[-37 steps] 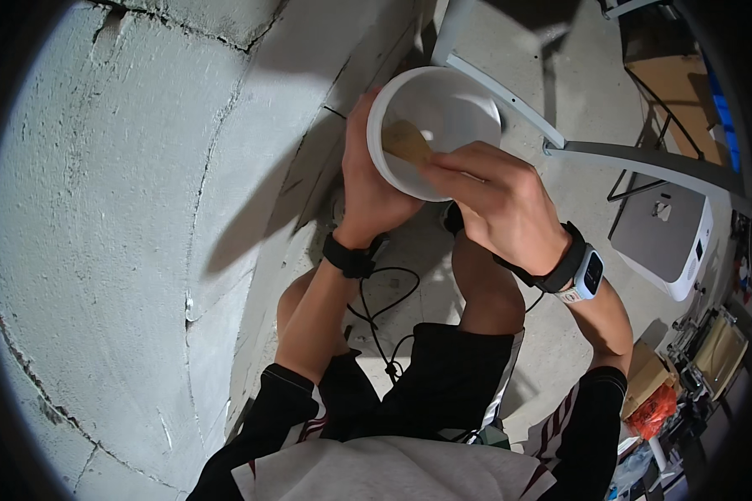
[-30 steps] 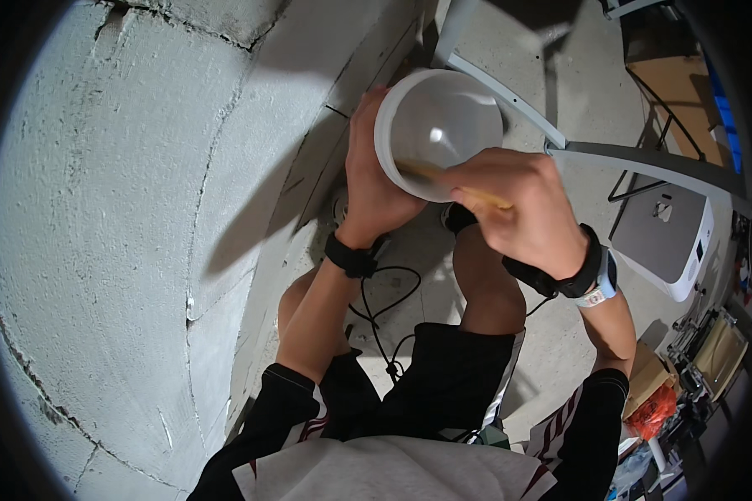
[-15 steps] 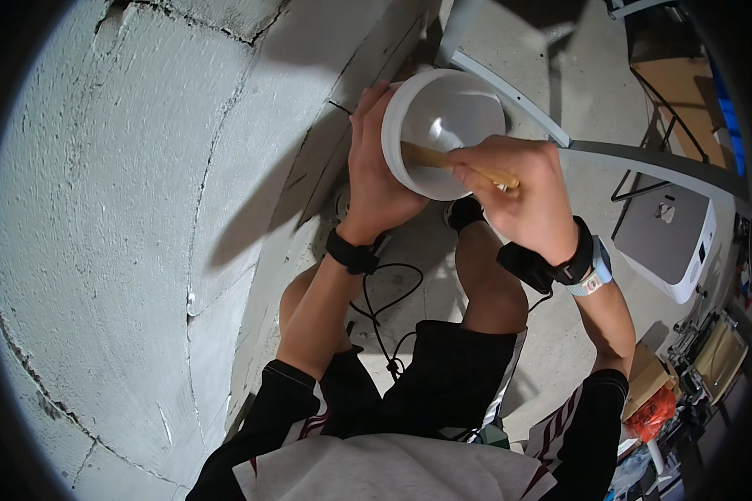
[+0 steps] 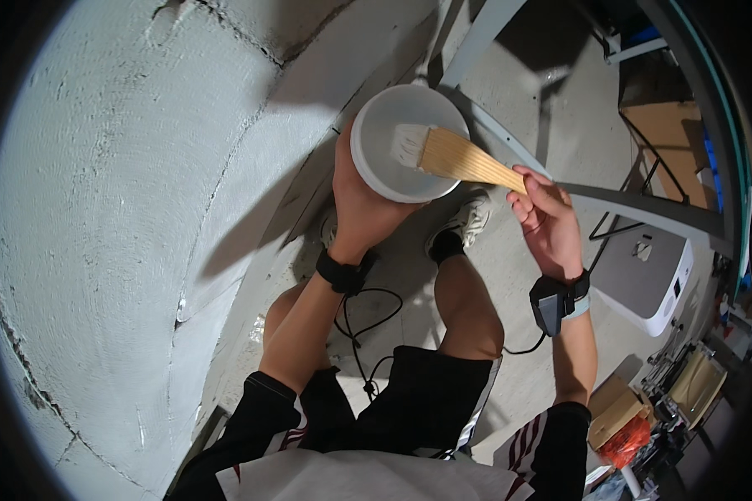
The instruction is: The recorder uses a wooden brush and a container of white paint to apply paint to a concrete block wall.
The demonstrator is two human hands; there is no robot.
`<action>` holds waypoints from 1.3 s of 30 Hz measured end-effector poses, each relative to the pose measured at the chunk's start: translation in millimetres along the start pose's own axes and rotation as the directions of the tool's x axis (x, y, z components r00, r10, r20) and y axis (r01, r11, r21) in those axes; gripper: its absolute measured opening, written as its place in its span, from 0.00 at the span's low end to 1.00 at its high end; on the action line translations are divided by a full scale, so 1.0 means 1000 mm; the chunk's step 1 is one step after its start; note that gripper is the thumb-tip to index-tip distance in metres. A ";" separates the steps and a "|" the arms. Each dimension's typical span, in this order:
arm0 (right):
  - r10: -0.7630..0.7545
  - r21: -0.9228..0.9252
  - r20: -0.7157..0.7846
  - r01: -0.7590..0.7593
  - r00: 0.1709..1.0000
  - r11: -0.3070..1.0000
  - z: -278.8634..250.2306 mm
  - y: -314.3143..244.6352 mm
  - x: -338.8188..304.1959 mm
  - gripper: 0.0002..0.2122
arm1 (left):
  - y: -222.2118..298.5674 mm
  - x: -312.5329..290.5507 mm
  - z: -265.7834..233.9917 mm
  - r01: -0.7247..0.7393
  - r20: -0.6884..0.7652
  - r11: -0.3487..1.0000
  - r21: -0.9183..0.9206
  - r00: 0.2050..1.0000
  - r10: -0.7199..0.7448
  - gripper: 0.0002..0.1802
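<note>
So, left to right: we've got a pale, cracked wall (image 4: 134,225) filling the left of the frame. Our left hand (image 4: 361,200) is just off it at centre, clamped on the white bucket (image 4: 368,174) from its left and underside; the far fingertips are hidden behind the plastic. We see no bail handle, so a side-and-base hold probably carries the weight best. Bucket is at upper centre, mouth tipped toward us, likely to give the brush a clear way in and let us see inside.

Below it, a black cable (image 4: 355,334) loops between our legs, near centre.

Wooden brush (image 4: 470,159) crosses the bucket's right rim, white-coated bristles within the mouth, handle sticking out right. Can't tell if the bristles touch the inner wall. Our right hand (image 4: 550,221), right of centre, has thumb and fingers together on the handle's narrow end; we read that as keeping the skin off the wet-looking end and the wrist loose.

Far right: a grey-and-white boxy unit (image 4: 641,271), with a cardboard box (image 4: 614,402) and red plastic bag (image 4: 630,444) lower down, all well apart from our hands.
</note>
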State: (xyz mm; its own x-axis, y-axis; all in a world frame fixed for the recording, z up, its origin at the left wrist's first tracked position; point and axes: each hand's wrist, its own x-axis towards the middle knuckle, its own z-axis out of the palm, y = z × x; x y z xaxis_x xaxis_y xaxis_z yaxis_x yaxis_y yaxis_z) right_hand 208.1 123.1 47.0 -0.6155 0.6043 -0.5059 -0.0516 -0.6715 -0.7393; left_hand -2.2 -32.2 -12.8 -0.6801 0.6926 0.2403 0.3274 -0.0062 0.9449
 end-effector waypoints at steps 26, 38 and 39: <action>-0.821 -0.471 -0.112 0.698 0.560 0.540 0.085 0.009 0.132 0.15 | 0.002 0.003 -0.007 0.206 0.073 0.938 0.278 0.969 -0.234 0.62; -0.949 -0.672 -0.041 0.694 0.314 0.259 0.096 0.006 0.175 0.11 | -0.004 0.016 0.001 0.186 0.168 0.926 0.330 0.953 -0.252 0.62; -0.951 -0.672 -0.064 0.692 0.302 0.265 0.092 0.008 0.178 0.11 | -0.006 0.016 0.003 0.187 0.162 0.927 0.325 0.955 -0.250 0.62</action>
State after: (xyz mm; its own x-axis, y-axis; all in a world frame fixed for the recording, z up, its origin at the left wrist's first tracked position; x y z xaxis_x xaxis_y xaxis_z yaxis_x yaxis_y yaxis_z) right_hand 25.4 185.6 -8.2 -0.0866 0.8486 0.5220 0.0887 0.5284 -0.8443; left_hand -12.7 -19.0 -15.4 -0.6247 0.7797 -0.0425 0.3896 0.3584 0.8484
